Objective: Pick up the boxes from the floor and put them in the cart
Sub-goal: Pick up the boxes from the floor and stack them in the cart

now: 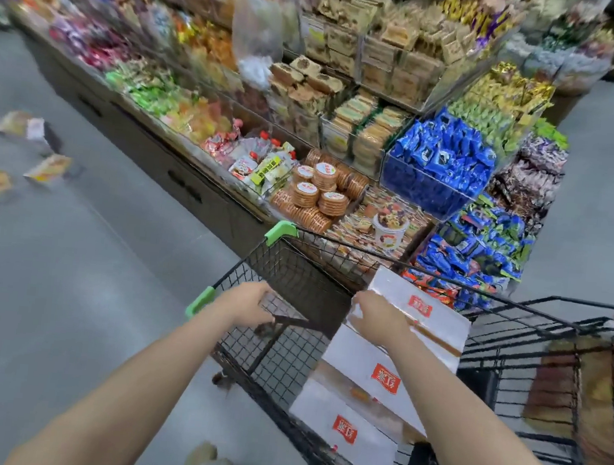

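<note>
Three white boxes [386, 367] with red logos sit overlapped in a row inside the black wire cart [287, 264] at lower center-right, tilted up on its rim, while a few blurry yellowish boxes [24, 152] lie scattered on the floor at far left.

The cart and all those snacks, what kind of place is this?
Most likely a supermarket or snack shop. A wire shopping cart stands beside open display bins heaped with wrapped sweets and biscuits.
</note>
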